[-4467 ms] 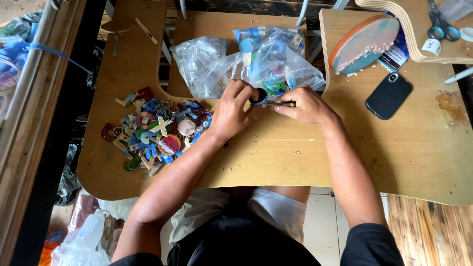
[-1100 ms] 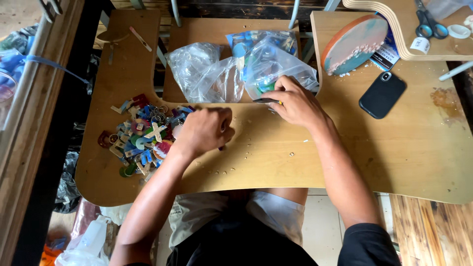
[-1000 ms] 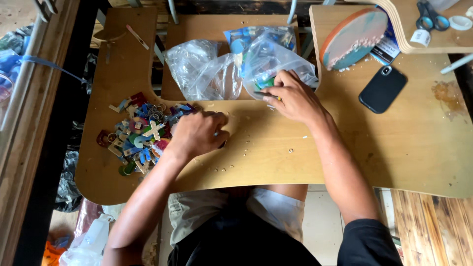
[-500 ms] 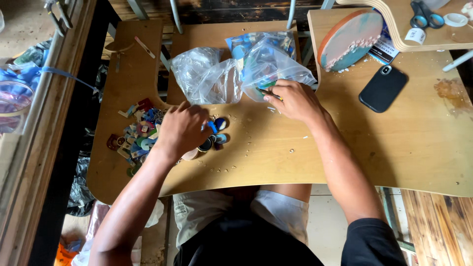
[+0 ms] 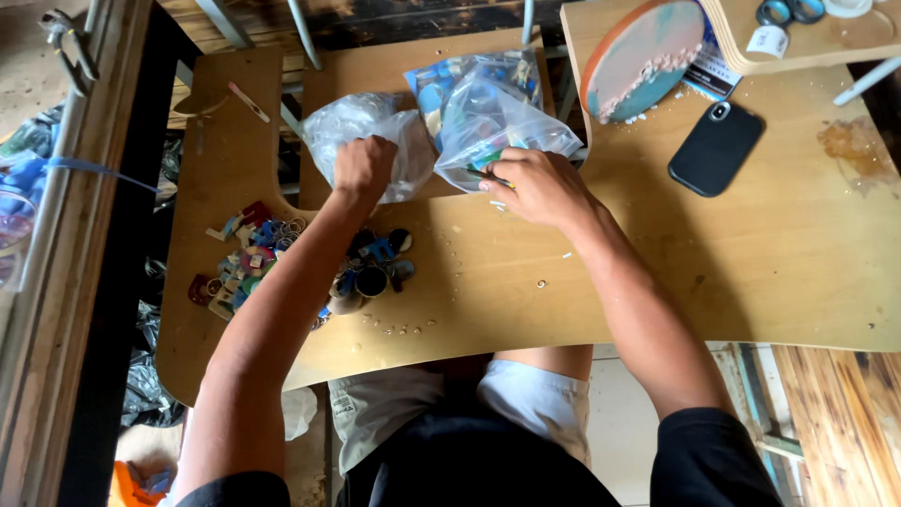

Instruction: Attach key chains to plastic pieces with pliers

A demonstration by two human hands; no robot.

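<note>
My left hand [image 5: 364, 167] grips the crumpled clear plastic bag [image 5: 361, 139] at the back of the wooden table [image 5: 770, 272]. My right hand [image 5: 537, 184] pinches the mouth of the clear bag of coloured pieces [image 5: 493, 113] just beside it. A pile of small colourful trinkets [image 5: 282, 263] lies under my left forearm. A black phone [image 5: 715, 148] lies off to the right.

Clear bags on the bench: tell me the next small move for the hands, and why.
Probably pull one empty bag free with the left hand. It is gripping the crumpled pile of empty bags, while the right hand pinches the mouth of the filled bag. Loose trinkets lie unbagged on the bench.
</note>
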